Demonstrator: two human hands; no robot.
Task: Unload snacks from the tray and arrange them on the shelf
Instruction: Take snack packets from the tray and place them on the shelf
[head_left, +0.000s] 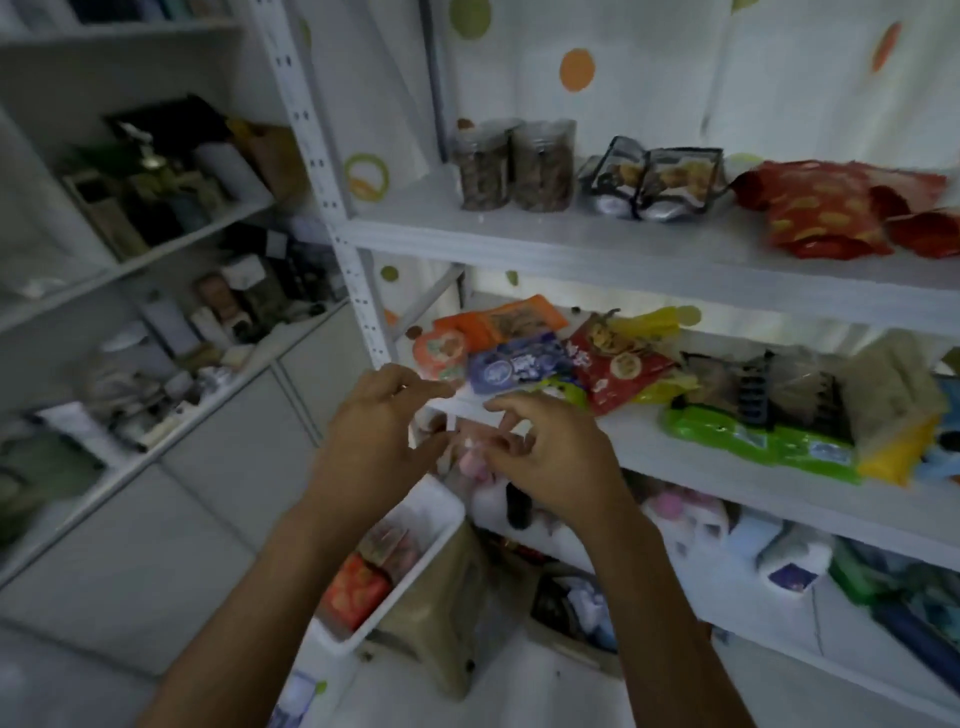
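L hand & R hand are up at frame centre, close together before the mid shelf. There's a small pink item between the fingertips, grip too blurred to call. White tray w/ snack packs sits lower centre.

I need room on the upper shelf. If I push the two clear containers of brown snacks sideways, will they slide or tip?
The clear containers stand upright and look taller than wide, so a high push may tip them. They look nearly full, so probably fairly heavy. Side by side, they'd likely move together.
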